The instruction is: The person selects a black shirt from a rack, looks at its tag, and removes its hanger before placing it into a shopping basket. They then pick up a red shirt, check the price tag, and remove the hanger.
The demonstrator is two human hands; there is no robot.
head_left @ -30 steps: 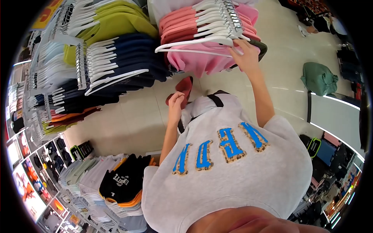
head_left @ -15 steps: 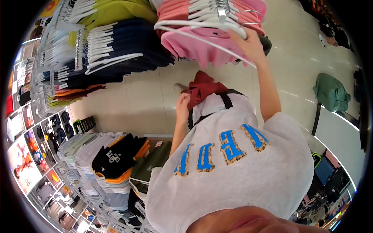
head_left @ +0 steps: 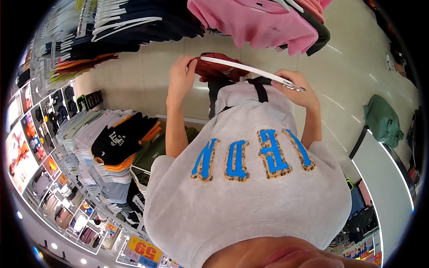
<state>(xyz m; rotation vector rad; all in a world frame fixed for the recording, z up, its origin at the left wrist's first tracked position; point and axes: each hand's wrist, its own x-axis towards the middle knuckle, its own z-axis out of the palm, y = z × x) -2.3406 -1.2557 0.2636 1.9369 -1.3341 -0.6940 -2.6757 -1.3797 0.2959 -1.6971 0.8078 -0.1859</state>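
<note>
A dark red garment (head_left: 219, 67) hangs from my left hand (head_left: 182, 76), its edge pinched between thumb and fingers. My right hand (head_left: 295, 87) is closed around a white hanger (head_left: 241, 68) near its metal hook. The hanger stretches sideways over the garment, and its far end lies close beside my left fingertips. Whether that end is inside the garment I cannot tell.
Pink shirts (head_left: 268, 27) hang at the top, with dark navy clothes (head_left: 156, 31) on white hangers to their left. Folded or stacked shirts, a black one (head_left: 118, 138) among them, are at the left. A green bundle (head_left: 382, 119) lies by a white panel (head_left: 384, 169) at the right.
My right hand has come down and away from the pink shirts with the white hanger. My left hand has moved left and up with the red garment. The view has shifted.
</note>
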